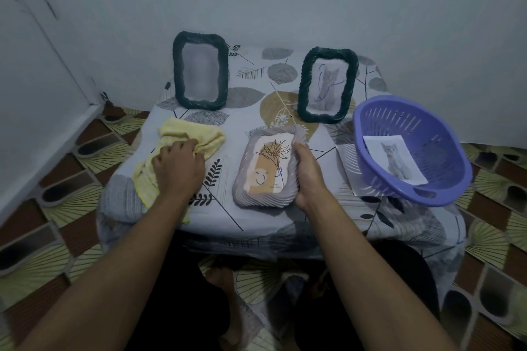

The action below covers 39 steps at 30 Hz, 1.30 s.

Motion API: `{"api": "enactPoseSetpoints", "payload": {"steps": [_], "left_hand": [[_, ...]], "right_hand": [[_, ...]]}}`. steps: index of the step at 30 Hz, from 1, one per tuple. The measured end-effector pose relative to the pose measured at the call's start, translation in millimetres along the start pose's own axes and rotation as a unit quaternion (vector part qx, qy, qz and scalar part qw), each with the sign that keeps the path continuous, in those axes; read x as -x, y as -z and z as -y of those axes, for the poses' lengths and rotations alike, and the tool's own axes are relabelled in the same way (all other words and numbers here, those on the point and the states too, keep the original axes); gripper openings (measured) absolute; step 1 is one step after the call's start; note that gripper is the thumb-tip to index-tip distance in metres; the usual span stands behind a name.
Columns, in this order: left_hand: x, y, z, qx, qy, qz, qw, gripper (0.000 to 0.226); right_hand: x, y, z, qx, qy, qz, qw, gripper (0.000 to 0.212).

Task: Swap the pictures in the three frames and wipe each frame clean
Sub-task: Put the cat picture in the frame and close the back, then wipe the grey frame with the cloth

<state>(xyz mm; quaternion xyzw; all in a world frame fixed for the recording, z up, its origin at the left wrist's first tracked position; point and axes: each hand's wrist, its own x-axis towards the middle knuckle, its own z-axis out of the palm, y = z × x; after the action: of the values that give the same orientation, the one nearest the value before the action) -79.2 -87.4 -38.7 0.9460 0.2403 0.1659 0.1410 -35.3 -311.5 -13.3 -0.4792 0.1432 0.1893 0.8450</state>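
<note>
A grey wavy frame with a plant-and-vase drawing lies flat on the table in front of me. My right hand grips its right edge. My left hand grasps a yellow cloth lying at the table's left. Two dark green twisted frames stand at the back: the left frame holds a blurred pale picture, the right frame holds a grey cat picture. A loose cat photo lies inside a purple basket on the right.
The small table has a leaf-patterned cover and stands against a pale wall in a corner. Patterned floor tiles surround it. My legs and a bare foot are below the front edge.
</note>
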Motion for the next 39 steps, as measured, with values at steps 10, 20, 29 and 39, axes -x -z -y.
{"api": "enactPoseSetpoints", "payload": {"steps": [10, 20, 29, 39], "left_hand": [[47, 34, -70, 0.311, -0.067, -0.077, 0.945, 0.016], [61, 8, -77, 0.126, -0.312, 0.116, 0.934, 0.062], [55, 12, -119, 0.265, -0.172, 0.176, 0.932, 0.069], [66, -2, -87, 0.138, -0.250, 0.137, 0.949, 0.059]], "right_hand": [[2, -12, -6, -0.039, 0.005, 0.065, 0.997, 0.075], [30, -14, 7, -0.080, -0.018, 0.112, 0.990, 0.059], [30, -21, -4, -0.042, 0.048, 0.117, 0.991, 0.052], [26, -5, -11, -0.042, 0.049, 0.065, 0.996, 0.071]]}}
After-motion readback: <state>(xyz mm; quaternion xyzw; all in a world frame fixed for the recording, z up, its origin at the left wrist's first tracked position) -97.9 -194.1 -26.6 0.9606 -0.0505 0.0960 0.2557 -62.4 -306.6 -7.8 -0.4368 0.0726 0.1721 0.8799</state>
